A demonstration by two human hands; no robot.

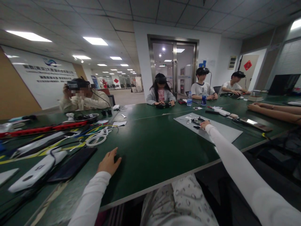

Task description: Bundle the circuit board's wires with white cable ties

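White right sleeve (249, 179) crosses above the grey board (227, 133) under the right fingers; a sideways drag could scatter the small dark parts (197, 120) just beyond them. Left hand (109, 162): fingers loosely spread, nothing held. Right hand (205, 124): fingers bunched at the parts; grip indeterminable.

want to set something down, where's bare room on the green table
The green table is bare between the left hand and the gray board; the board's right end is bare too. Crowded: the left side, with white cable and a dark slab, and past the board, around the phone.
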